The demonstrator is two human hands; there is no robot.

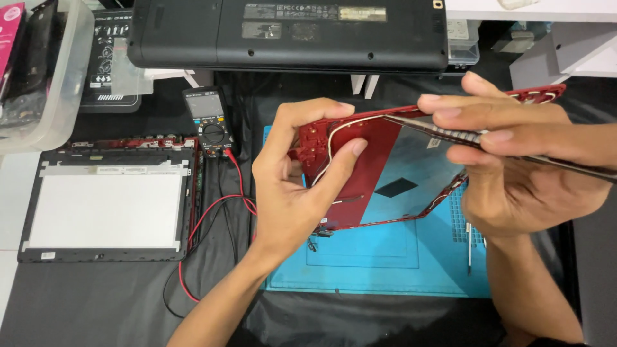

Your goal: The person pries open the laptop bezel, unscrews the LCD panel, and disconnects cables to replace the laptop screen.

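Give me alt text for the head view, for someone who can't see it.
Two bare hands hold a red laptop lid tilted above a blue work mat: the left hand grips its hinge corner, and the right hand presses a thin metal tool to its upper edge. To the left lie a screen panel and a multimeter.

Bare LCD panel (108,209) is lying flat at left, pale grey-white rectangle in dark frame. Multimeter (209,122) above it is showing a small grey display. Upturned black laptop (289,32) at top is carrying grey, white and yellowish rectangular labels. Pink package (9,38) is sitting in the clear bin (64,77), top left.
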